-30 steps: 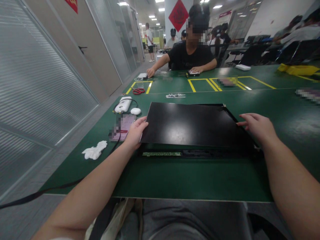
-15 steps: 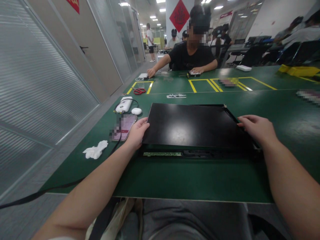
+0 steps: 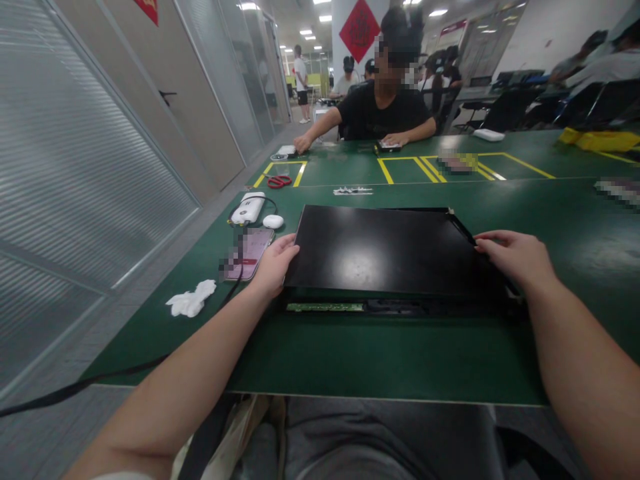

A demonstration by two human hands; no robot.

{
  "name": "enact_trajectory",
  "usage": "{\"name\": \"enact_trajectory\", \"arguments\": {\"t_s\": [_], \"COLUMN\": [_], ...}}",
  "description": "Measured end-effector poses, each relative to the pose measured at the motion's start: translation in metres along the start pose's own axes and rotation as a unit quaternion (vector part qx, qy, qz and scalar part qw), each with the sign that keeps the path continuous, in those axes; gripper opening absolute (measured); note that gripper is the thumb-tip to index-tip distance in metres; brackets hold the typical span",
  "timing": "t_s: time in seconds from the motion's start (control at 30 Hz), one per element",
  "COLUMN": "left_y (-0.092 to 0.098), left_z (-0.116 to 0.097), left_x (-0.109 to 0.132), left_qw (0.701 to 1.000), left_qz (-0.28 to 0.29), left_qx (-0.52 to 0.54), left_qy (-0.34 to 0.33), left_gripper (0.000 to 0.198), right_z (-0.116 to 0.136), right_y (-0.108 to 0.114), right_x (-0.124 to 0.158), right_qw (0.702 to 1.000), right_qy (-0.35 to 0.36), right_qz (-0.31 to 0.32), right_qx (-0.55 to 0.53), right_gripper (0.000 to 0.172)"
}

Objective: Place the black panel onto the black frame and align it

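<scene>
A flat black screen panel [image 3: 360,247] lies tilted across a black frame [image 3: 463,227], its left side raised. Along the near side of the frame, a strip of green circuit board [image 3: 325,307] shows below the panel. My left hand [image 3: 275,265] grips the panel's left edge, thumb on top and fingers underneath, mostly hidden. On the other side, my right hand [image 3: 517,257] pinches the right edge of the frame, where it meets the panel; its lower fingers are out of sight.
Left of the panel are a phone [image 3: 253,252], a white earbud case [image 3: 273,221], a white power bank [image 3: 249,209] with a cable, and crumpled tissue [image 3: 191,299]. Red-handled scissors [image 3: 279,181] lie farther back. Across the green table [image 3: 380,353] sits a person in black [image 3: 387,107].
Almost nothing differs. Both hands keep their holds, and the panel stays tilted over the frame; the view has shifted very slightly.
</scene>
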State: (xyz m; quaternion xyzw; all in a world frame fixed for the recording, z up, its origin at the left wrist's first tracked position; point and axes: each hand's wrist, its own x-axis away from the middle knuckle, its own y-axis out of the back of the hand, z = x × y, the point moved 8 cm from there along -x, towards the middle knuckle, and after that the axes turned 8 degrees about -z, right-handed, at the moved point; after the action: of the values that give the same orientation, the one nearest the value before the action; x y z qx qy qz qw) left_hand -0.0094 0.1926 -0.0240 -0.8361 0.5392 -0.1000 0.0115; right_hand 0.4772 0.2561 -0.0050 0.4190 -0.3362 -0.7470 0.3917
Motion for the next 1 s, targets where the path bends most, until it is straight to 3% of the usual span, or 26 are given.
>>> {"name": "enact_trajectory", "arguments": {"t_s": [0.1,0.67,1.0], "left_y": [0.0,0.002,0.003], "left_z": [0.0,0.003,0.0], "left_x": [0.0,-0.003,-0.001], "left_qw": [1.0,1.0,1.0], "left_qz": [0.001,-0.005,-0.023], "left_qx": [0.001,0.007,0.005], "left_qy": [0.001,-0.004,-0.001], "left_gripper": [0.038,0.041,0.038], "right_z": [0.0,0.014,0.006], "right_y": [0.001,-0.002,0.002], "right_x": [0.003,0.006,0.003], "right_qw": [0.998,0.994,0.999], "right_qy": [-0.044,0.032,-0.001], "right_qz": [0.021,0.061,0.022], "right_qx": [0.027,0.089,0.036], "right_gripper": [0.035,0.041,0.036]}}
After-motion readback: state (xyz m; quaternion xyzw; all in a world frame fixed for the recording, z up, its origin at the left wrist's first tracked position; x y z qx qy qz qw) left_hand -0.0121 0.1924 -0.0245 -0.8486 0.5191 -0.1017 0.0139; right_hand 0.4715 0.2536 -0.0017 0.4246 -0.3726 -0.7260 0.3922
